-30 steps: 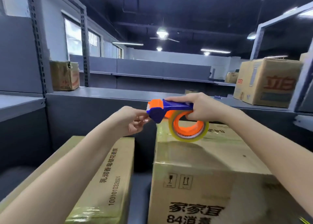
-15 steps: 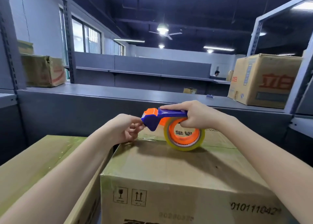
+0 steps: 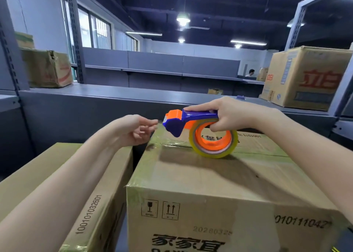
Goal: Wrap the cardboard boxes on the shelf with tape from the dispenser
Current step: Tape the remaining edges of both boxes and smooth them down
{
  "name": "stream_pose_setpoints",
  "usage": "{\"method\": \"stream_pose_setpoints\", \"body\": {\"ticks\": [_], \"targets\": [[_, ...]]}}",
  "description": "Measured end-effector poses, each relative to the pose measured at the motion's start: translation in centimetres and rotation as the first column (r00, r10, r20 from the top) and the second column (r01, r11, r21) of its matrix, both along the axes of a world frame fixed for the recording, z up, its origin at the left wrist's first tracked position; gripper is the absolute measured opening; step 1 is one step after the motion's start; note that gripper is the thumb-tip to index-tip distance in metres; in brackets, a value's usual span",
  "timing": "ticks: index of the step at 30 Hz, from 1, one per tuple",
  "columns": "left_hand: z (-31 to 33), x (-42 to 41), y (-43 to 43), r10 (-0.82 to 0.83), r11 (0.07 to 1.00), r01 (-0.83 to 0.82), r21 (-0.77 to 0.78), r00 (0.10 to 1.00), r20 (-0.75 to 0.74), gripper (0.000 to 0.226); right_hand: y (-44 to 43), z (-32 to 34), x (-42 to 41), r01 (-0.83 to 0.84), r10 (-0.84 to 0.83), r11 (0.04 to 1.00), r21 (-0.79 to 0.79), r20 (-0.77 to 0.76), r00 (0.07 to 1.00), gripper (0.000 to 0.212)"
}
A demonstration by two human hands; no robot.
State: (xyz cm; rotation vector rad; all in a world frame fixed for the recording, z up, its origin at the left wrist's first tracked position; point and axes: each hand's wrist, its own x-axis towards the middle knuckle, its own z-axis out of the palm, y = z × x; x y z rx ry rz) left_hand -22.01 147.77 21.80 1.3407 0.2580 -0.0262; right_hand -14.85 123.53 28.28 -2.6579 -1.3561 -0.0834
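Note:
My right hand point(image 3: 232, 114) grips the blue handle of an orange and blue tape dispenser point(image 3: 183, 121). Its roll of clear yellowish tape point(image 3: 213, 144) rests on top of the cardboard box in front of me point(image 3: 200, 179), which shows shiny tape strips across its far top. My left hand point(image 3: 138, 130) is just left of the dispenser's head, thumb and fingertips pinching the tape end at the cutter. A second cardboard box point(image 3: 63, 175) stands to the left, under my left forearm.
Grey metal shelving point(image 3: 107, 91) runs behind the boxes. A worn carton point(image 3: 47, 67) sits on the far left shelf and a large printed carton point(image 3: 305, 78) on the right shelf. A shelf upright point(image 3: 343, 87) stands at right. A person is far back.
The view has shifted left, so the front box sits more to the right. My left hand has drawn slightly away from the dispenser head with the tape end. My right hand keeps its grip.

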Motion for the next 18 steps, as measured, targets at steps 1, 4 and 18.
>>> {"method": "stream_pose_setpoints", "body": {"ticks": [1,4,18], "targets": [[-0.1,-0.4,1.3,0.028,1.000,-0.028,-0.014,1.000,0.000,0.018,-0.5,0.3,0.2,0.008,-0.008,1.000,-0.019,0.004,1.000,0.072],[-1.2,-1.5,4.1,0.089,0.996,-0.090,-0.010,0.995,-0.033,0.015,-2.7,0.9,0.9,0.075,-0.077,0.991,-0.113,-0.012,0.997,0.071],[-7.5,-1.0,2.0,0.020,1.000,-0.020,-0.013,0.999,-0.042,0.025,-2.4,0.4,1.2,0.171,-0.168,0.944,-0.283,0.036,0.985,0.075]]}}
